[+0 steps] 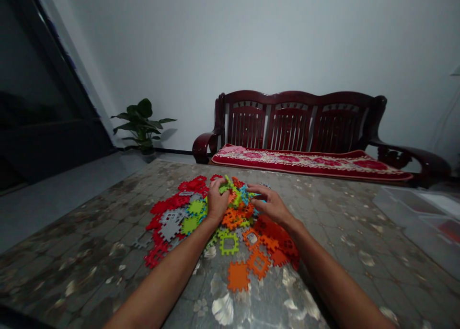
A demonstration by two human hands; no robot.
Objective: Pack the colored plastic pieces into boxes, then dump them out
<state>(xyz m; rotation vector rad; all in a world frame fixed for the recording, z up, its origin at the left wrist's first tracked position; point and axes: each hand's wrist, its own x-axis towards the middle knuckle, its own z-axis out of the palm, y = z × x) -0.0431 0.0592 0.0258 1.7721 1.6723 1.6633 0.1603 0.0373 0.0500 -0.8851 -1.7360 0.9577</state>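
A heap of flat plastic interlocking building tiles with notched edges lies in front of me. My left hand (217,199) is at the middle of the heap, its fingers and thumb curled around a lime-green tile (224,188). My right hand (269,204) hovers at the heap's right side, fingers apart and pointing left, close to blue tiles (245,195). Orange tiles (235,218) lie between and below the hands. Nearer me are a green window-frame tile (229,243), an orange window tile (258,263) and a solid orange tile (238,276).
Red tiles (161,205) and grey tiles (171,223) spread leftward on the patterned table (97,262). Translucent plastic bins (413,219) stand at the right. Beyond the table are a dark wooden bench (287,99) with a red cushion and a potted plant (142,123).
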